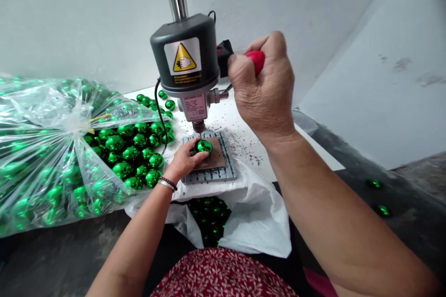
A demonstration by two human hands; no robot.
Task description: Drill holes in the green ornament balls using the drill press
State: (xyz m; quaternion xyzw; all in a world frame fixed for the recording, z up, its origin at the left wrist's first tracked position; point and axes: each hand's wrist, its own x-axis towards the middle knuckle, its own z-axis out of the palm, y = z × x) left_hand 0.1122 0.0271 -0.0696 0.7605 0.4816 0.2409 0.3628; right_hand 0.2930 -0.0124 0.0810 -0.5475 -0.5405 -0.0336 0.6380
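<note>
Green ball (pixel 203 146) on brown pad (pixel 214 158) under drill press (pixel 188 55), bit apparently touching its top. Left hand (pixel 184 160): grip pinching ball, fingers curled around it. Right hand (pixel 265 88): grip clenched on red lever knob (pixel 257 59). Loose green balls (pixel 139 148) heaped left on white surface (pixel 244 134); bagged balls (pixel 38 148) further left.

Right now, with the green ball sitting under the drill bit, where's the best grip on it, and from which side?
Probably low on the sides of the green ball, from the left, as the left hand does. The drill press sits directly above, blocking the top, the right hand is on the red lever knob, and the ball is round and glossy.
</note>
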